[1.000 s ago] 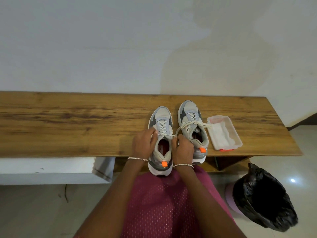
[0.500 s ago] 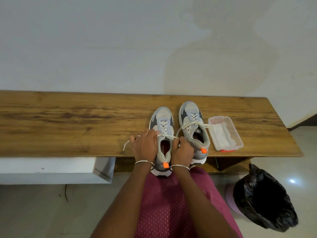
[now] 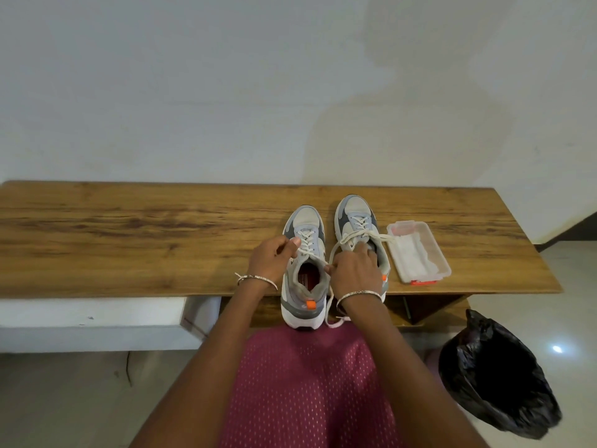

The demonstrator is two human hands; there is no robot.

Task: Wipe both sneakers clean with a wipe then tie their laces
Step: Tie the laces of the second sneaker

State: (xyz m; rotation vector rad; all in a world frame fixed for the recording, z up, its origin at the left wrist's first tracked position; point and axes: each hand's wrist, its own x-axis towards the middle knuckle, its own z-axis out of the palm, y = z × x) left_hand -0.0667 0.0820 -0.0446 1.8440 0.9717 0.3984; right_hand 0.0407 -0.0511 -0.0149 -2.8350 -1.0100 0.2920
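Observation:
Two grey and white sneakers stand side by side on the wooden bench (image 3: pixel 129 240), toes toward the wall. The left sneaker (image 3: pixel 303 273) overhangs the front edge with its heel. My left hand (image 3: pixel 271 258) pinches one end of its white lace (image 3: pixel 308 252) at the left of the tongue. At the shoe's right collar, my right hand (image 3: pixel 353 270) pinches the other end, which hangs down past the bench edge. The right sneaker (image 3: pixel 357 226) is partly hidden by my right hand; its lace lies loose, one end reaching the wipe box.
A clear plastic box (image 3: pixel 418 250) with white wipes sits on the bench just right of the sneakers. A bin lined with a black bag (image 3: pixel 497 379) stands on the floor at the lower right. A white ledge (image 3: pixel 90 321) runs below the bench at left.
Both hands have shifted along the left sneaker's lace. The left hand moved up toward the eyelets; the right hand moved right, drawing the lace taut across the shoe's opening.

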